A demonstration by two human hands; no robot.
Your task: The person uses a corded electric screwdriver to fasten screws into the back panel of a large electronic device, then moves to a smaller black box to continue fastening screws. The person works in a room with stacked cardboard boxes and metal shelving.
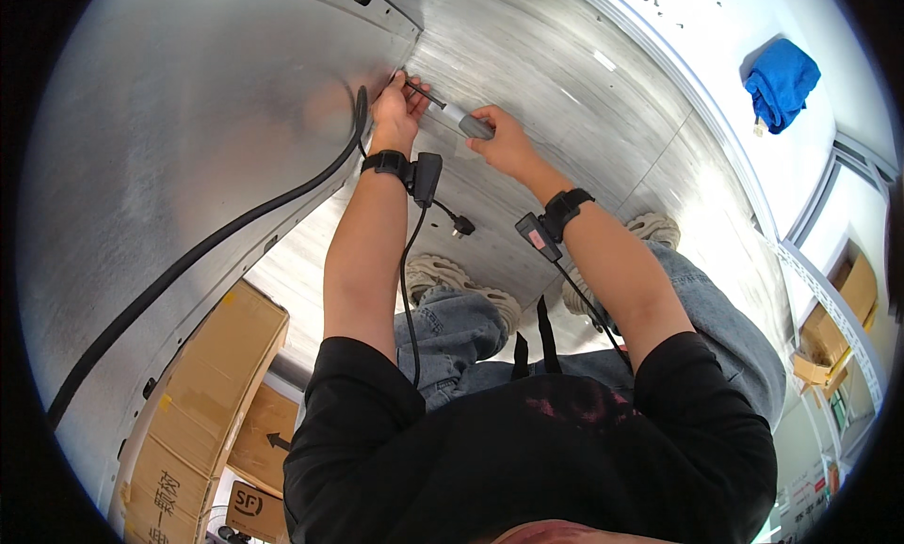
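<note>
My right hand [507, 141] is closed around the handle of a screwdriver [456, 113] with a light and dark grey grip. Its thin dark shaft slants up and left to the fingertips of my left hand [396, 113]. That hand is at the edge of a large grey metal panel [188, 120], fingers bent and pinched near the shaft's tip. Whatever lies between those fingertips is hidden. A thick black cable [235, 226] runs along the panel and loops beside my left wrist. Below that wrist, a black plug [462, 226] lies on the floor.
Cardboard boxes [202, 393] stand at the lower left, against the panel. A blue cloth [782, 83] lies on a white surface at the upper right. My shoes [463, 285] are on the grey wood-look floor [537, 64]. Wrist-worn black devices [427, 179] trail thin cables along my arms.
</note>
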